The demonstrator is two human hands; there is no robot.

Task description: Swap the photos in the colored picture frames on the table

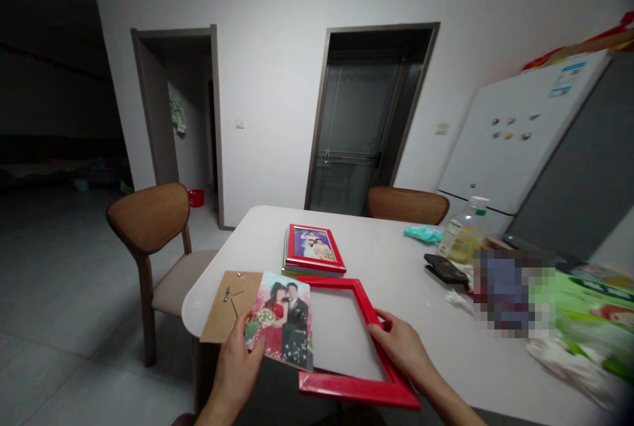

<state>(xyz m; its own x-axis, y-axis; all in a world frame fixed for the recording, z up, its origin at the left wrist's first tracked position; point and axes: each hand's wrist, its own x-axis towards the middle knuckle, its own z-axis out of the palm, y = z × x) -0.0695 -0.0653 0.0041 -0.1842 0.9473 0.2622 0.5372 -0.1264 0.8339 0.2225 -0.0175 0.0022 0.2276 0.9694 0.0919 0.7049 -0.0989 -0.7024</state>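
Observation:
My left hand [238, 363] grips a photo print [282, 320] of a couple, one in a red dress and one in a dark suit, by its lower left edge. Beneath the photo's left side lies a brown backing board [222, 304] with small metal fittings on it. On the right, my right hand [400, 343] is closed on the side of a red picture frame [359, 390], which has an open middle. The photo overlaps the frame's left side. Just beyond them sits a stack topped by a red framed photo [317, 248].
On the white table [386, 261], to the right, are a bottle [463, 231] of yellowish liquid, a dark phone-like object [446, 269], a teal packet [423, 234] and green bags [584, 307]. Wooden chairs stand at left [151, 221] and far side [409, 205].

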